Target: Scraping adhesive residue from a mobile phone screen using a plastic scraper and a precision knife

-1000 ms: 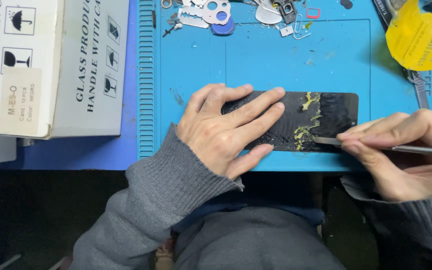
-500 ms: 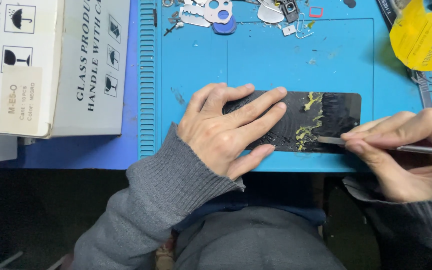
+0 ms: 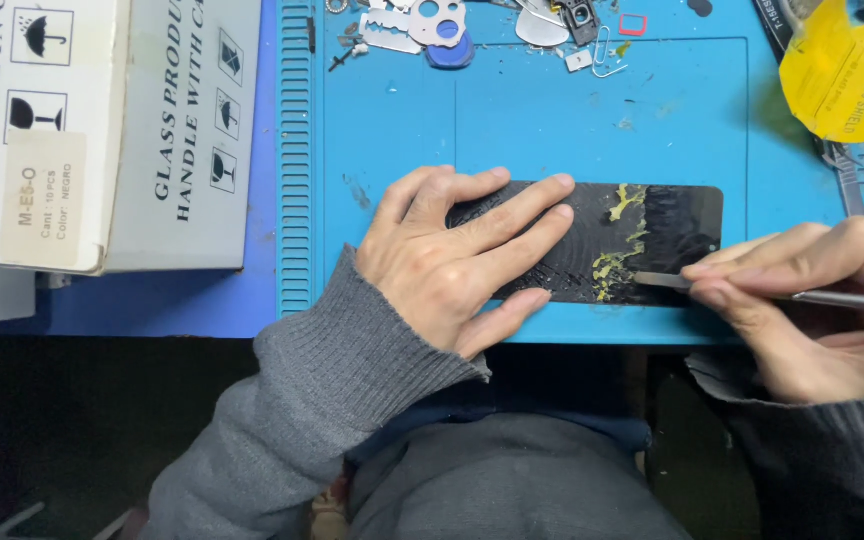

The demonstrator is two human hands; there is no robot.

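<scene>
A black phone screen panel point(image 3: 677, 225) lies flat on the blue work mat point(image 3: 552, 120), with streaks of yellow glue residue point(image 3: 620, 245) across its right part. My left hand point(image 3: 452, 260) presses flat on the panel's left half, fingers spread. My right hand point(image 3: 812, 300) pinches a thin metal scraper tool point(image 3: 752, 290). The blade tip of the tool rests on the panel next to the yellow residue.
Two white cardboard boxes point(image 3: 102, 130) stand at the left on the blue table. Small metal parts and a blue disc point(image 3: 449, 50) lie along the mat's far edge. A crumpled yellow film point(image 3: 842, 75) and metal tools point(image 3: 852, 180) sit at the far right.
The scraper tip has shifted only slightly along the panel's lower edge by the residue. My left hand has stayed pressed on the panel.
</scene>
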